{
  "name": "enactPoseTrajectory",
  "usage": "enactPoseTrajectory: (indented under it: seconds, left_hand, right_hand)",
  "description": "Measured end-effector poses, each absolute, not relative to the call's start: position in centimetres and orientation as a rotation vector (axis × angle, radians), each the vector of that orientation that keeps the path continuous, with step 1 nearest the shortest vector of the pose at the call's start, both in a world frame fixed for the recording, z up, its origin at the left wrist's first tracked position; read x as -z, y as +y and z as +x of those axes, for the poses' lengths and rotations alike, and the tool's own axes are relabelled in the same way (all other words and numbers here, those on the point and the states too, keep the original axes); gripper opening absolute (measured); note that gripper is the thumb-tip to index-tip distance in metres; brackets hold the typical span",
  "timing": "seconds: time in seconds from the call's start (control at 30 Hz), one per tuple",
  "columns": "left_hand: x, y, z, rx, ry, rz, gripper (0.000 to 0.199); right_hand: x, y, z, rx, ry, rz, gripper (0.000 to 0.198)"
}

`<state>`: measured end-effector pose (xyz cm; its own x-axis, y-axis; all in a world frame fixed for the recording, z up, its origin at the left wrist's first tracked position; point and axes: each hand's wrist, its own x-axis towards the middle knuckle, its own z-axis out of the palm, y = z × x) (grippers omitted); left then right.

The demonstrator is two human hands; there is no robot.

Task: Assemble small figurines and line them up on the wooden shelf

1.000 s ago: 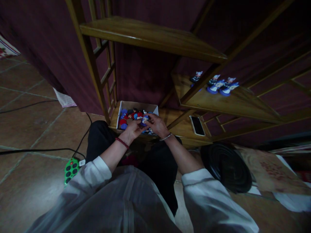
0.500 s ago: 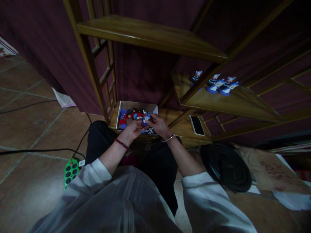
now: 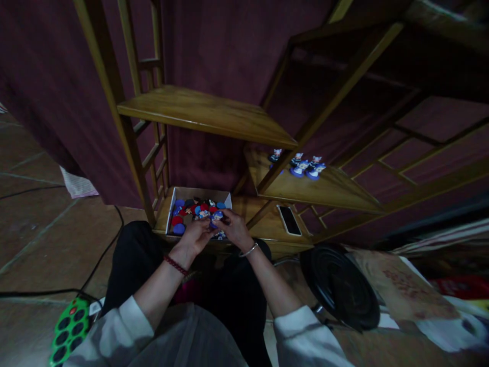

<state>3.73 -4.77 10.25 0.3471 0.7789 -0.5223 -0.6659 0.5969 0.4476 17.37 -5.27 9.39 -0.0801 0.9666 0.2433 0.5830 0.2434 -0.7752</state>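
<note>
Between my two hands is a small blue-and-white figurine point(image 3: 217, 217) on a round blue base, held just above the near side of an open box. My right hand point(image 3: 236, 229) pinches it from the right with thumb and fingers. From the left, the curled fingertips of my left hand point(image 3: 198, 234) press against its base. The white-walled box point(image 3: 170, 211) beneath holds several figurines and round bases in red, blue and black, partly covered by my hands. It sits on the bottom shelf point(image 3: 244, 205) of a wooden rack.
Several figurines point(image 3: 300, 167) stand on a raised shelf point(image 3: 324, 188) to the right. A phone point(image 3: 289, 220) lies on the bottom shelf. An upper shelf board point(image 3: 206, 114) juts out above the box. A black round stool point(image 3: 340, 285) and a green power strip point(image 3: 71, 331) flank my legs.
My view has tilted up and shifted right, so the rack and box appear lower and further left. Both hands remain on the figurine above the box.
</note>
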Motion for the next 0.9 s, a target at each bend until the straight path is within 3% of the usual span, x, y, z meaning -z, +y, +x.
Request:
enactPoseTrajectory:
  seconds: [0.9]
  left_hand:
    - [-12.6, -5.9, 4.9, -0.976, 0.882, 0.208, 0.021]
  right_hand:
    - [-10.0, -6.0, 17.9, -0.544, -1.789, -1.435, 0.015]
